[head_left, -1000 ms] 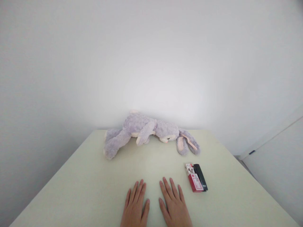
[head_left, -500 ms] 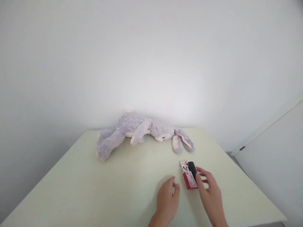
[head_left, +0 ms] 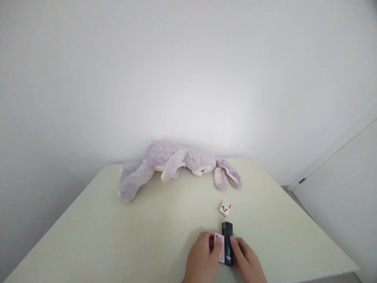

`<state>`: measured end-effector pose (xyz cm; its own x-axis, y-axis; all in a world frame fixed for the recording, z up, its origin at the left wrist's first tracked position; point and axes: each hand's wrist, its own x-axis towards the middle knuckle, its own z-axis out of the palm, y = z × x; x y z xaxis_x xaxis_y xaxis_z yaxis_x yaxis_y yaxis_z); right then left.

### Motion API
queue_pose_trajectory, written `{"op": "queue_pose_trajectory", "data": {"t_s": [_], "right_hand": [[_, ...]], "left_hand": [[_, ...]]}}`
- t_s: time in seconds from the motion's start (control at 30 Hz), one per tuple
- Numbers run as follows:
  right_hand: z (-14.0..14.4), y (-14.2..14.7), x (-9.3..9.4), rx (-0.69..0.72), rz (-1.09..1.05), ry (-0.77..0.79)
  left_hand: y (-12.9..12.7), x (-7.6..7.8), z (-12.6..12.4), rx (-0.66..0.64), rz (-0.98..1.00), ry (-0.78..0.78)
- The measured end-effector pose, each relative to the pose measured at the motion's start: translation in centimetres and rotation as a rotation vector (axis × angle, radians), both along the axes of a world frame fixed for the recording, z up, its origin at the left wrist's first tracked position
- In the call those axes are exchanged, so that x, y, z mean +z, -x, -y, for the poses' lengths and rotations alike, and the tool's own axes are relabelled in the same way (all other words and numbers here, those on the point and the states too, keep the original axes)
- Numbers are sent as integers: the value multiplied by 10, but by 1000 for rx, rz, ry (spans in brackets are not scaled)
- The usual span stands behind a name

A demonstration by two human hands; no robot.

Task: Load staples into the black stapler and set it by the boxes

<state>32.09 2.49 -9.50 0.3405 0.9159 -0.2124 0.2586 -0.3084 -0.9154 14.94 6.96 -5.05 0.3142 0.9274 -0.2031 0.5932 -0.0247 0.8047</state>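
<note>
My left hand [head_left: 203,257] is closed around a small red-and-white box [head_left: 220,251], with the thumb on its near part. Right beside that box, on its right, is a black stapler [head_left: 228,241] pointing away from me. My right hand [head_left: 247,259] grips the stapler from its right side, and some of those fingers are hidden. Just beyond the stapler's far end sits a little white box [head_left: 225,208] with dark pictures and a red mark, which neither hand touches.
A lilac plush rabbit [head_left: 165,155] lies on its side along the far edge of the pale green table [head_left: 132,243]. Its long ears point right. Behind the table rises a white wall [head_left: 188,78].
Both hands have closed, the left on the red-and-white box and the right on the stapler. Those two items came nearer and left; the little white box stands apart from them.
</note>
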Motion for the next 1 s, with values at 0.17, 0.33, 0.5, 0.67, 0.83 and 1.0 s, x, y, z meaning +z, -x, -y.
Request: {"op": "queue_pose_trajectory", "data": {"t_s": [0.17,0.33,0.5,0.67,0.83,1.0], "right_hand": [[-9,69,-9,119,52,-63],[-46,103,12,317,210,-53],[-53,104,30,307,318,-113],[-37,89,20,217,259,-115],[-27,80,8,174,232,-87],[-26,78,-2,179,244,-85]], "left_hand": [[68,10,14,6,-88,50],[97,9,7,91,-307,-57],[106,3,3,189,-446,-136],[140,-10,-15,305,-313,-229],[171,-22,-53,332,-314,-323],[190,-34,-44,373,-341,-430]]}}
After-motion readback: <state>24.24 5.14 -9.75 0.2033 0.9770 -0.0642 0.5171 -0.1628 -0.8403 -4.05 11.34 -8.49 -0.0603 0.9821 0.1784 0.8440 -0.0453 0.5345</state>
